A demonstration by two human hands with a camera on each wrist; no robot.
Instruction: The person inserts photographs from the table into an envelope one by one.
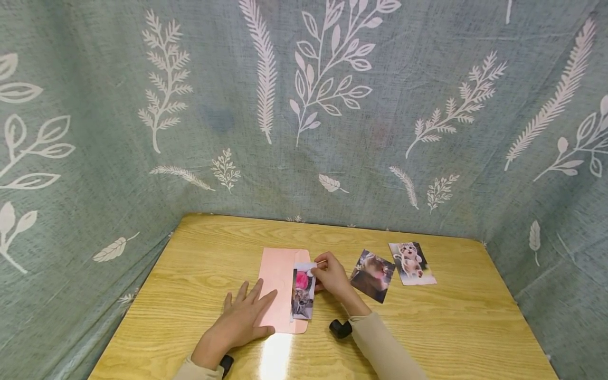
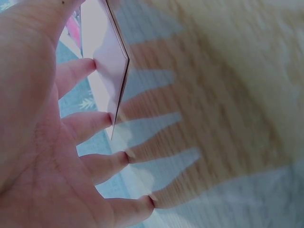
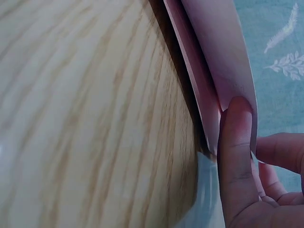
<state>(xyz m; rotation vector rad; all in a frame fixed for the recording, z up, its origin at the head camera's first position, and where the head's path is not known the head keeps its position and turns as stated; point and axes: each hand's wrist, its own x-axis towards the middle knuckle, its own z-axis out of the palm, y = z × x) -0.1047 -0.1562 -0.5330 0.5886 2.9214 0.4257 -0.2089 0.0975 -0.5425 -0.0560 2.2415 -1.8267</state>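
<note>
- Left hand (image 1: 242, 319): fingers spread straight across the pink envelope's (image 1: 276, 269) left side; too little pressure could let it skid on the tabletop (image 1: 214, 248).
- Right hand (image 1: 336, 279): fingers pinch the cat photo (image 1: 303, 301) at the envelope's right end; a skewed push could crease it.

Envelope (image 1: 280, 269) and photos (image 1: 302, 300) look like smooth paper, the table (image 1: 456, 327) glossy wood, the backdrop (image 1: 280, 169) matt cloth.
</note>
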